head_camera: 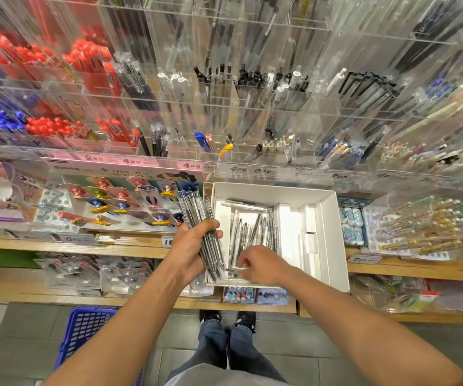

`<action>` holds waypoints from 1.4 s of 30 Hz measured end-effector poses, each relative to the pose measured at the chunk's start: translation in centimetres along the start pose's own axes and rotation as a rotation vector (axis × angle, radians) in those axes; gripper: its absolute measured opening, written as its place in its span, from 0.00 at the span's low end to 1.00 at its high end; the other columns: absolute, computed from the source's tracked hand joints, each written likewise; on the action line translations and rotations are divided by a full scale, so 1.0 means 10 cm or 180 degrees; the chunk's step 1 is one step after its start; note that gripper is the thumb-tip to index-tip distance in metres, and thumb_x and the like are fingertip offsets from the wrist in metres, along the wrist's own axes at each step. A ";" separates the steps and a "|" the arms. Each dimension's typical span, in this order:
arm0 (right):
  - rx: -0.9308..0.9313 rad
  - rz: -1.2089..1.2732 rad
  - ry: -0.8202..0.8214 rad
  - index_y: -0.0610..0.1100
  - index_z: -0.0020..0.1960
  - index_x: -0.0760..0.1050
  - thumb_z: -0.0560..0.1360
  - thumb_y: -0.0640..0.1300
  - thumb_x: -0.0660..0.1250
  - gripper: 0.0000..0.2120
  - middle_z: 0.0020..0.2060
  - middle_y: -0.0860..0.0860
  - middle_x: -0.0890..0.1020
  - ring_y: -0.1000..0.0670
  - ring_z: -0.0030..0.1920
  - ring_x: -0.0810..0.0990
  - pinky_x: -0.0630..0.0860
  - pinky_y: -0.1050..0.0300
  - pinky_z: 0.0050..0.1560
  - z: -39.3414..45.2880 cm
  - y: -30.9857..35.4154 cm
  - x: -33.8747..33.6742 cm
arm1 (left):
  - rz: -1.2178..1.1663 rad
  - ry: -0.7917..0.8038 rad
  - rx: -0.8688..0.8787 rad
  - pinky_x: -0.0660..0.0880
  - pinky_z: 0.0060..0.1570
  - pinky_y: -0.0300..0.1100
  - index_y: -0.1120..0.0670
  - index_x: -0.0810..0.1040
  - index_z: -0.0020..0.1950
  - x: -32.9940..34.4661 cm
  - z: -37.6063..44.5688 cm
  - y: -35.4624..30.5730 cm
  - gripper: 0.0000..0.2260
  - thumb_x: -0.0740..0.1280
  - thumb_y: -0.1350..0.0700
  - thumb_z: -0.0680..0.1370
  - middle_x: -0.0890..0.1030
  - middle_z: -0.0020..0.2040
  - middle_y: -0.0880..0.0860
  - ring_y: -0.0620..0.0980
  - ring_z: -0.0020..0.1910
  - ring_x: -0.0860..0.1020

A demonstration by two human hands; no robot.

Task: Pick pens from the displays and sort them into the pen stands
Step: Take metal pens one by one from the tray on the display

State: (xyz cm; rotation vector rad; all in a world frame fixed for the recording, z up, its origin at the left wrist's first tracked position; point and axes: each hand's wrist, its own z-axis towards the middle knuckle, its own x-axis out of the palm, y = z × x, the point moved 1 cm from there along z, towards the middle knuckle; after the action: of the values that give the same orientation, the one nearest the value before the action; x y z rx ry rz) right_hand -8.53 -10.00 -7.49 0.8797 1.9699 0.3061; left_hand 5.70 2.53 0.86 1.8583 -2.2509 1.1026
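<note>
My left hand (190, 247) grips a bundle of grey wrapped pens (202, 218) just left of a white cardboard box (327, 218) that rests on the wooden shelf. Inside the box lie several loose silver-grey pens (255, 229). My right hand (262, 264) reaches into the box's near left corner, fingers curled and pinching a pen (237, 270) there. Clear acrylic pen stands (224, 112) rise in tiers behind the box, holding red, blue, black and clear pens.
Price labels (130, 161) run along the stand's front rail. A display card with clips (130, 199) sits left of the box, beaded pens (425, 227) to its right. Packaged goods fill the lower shelf (91, 271). A blue basket (85, 335) stands on the floor by my feet.
</note>
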 end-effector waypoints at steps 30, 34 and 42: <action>-0.0632 -0.2068 -0.0379 0.41 0.58 0.72 0.74 0.32 0.65 0.14 0.47 0.46 0.76 0.46 0.47 0.74 0.69 0.54 0.37 0.33 -0.35 -0.45 | 0.0035 -0.0049 0.0018 0.78 0.28 0.41 0.60 0.71 0.62 -0.02 -0.08 0.08 0.17 0.69 0.67 0.76 0.81 0.40 0.56 0.49 0.33 0.81; -0.0904 -0.2192 -0.0365 0.42 0.62 0.74 0.76 0.35 0.65 0.15 0.52 0.48 0.80 0.47 0.52 0.76 0.75 0.54 0.51 0.28 -0.46 -0.46 | 0.0068 -0.0071 -0.0014 0.78 0.28 0.41 0.62 0.72 0.65 -0.01 -0.07 0.08 0.18 0.69 0.66 0.76 0.80 0.41 0.56 0.48 0.33 0.81; -0.0548 -0.1675 -0.0559 0.44 0.63 0.69 0.75 0.39 0.66 0.18 0.49 0.48 0.79 0.47 0.47 0.78 0.78 0.53 0.43 0.28 -0.37 -0.34 | 0.0119 -0.0094 -0.0029 0.78 0.28 0.41 0.66 0.69 0.69 -0.03 -0.07 0.10 0.23 0.70 0.66 0.75 0.81 0.40 0.56 0.48 0.33 0.82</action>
State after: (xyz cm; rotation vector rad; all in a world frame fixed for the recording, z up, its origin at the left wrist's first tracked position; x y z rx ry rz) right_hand -6.82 -15.29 -8.75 0.2494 1.8966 0.0848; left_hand 4.59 3.22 0.78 1.8486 -2.3119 1.0751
